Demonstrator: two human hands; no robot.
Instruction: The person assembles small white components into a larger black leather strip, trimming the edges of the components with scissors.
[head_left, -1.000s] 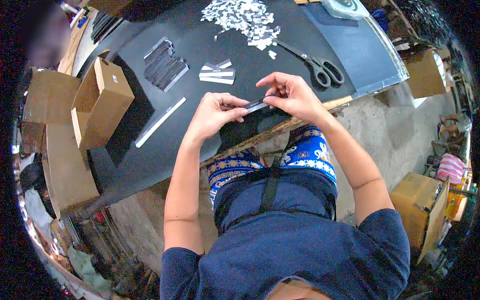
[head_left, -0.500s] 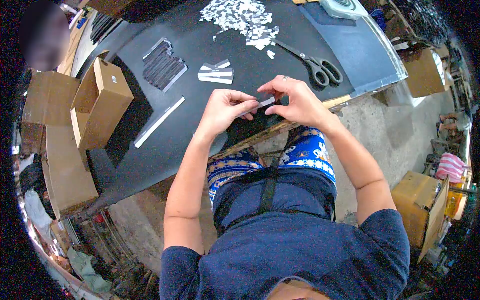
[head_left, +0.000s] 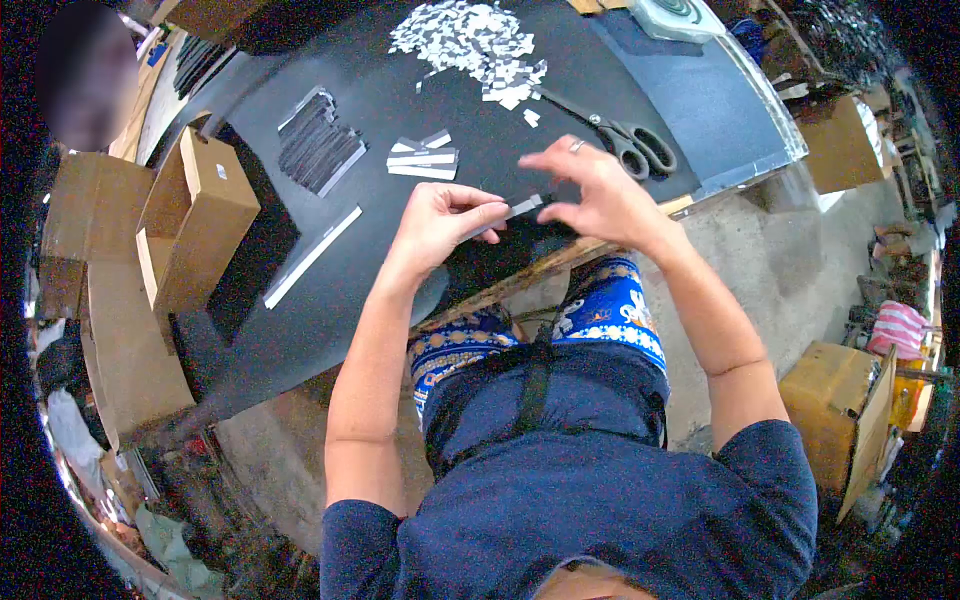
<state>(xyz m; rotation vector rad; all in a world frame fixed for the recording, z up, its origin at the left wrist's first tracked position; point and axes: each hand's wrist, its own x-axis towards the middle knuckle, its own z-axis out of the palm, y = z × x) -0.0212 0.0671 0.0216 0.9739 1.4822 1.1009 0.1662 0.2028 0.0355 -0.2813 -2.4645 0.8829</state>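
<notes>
My left hand point(head_left: 447, 220) pinches a thin grey-and-white strip point(head_left: 523, 207) near the front edge of the dark table. The strip's free end points right, toward my right hand point(head_left: 600, 195). That hand has its thumb and fingers spread, with nothing between them; it is slightly blurred and wears a ring. Beyond my left hand lies a small fan of white and grey strips point(head_left: 424, 158). Black-handled scissors point(head_left: 630, 145) rest just past my right hand. A long white strip point(head_left: 313, 257) lies alone to the left.
A row of dark strips point(head_left: 320, 145) lies at mid-left. Many small white and black pieces point(head_left: 470, 45) are heaped at the back. An open cardboard box point(head_left: 215, 220) stands on the left. A clear rolled item point(head_left: 680, 18) sits at the back right.
My right hand has opened wider and drawn away from the strip's end. My left hand still pinches the strip. The view has shifted slightly.
</notes>
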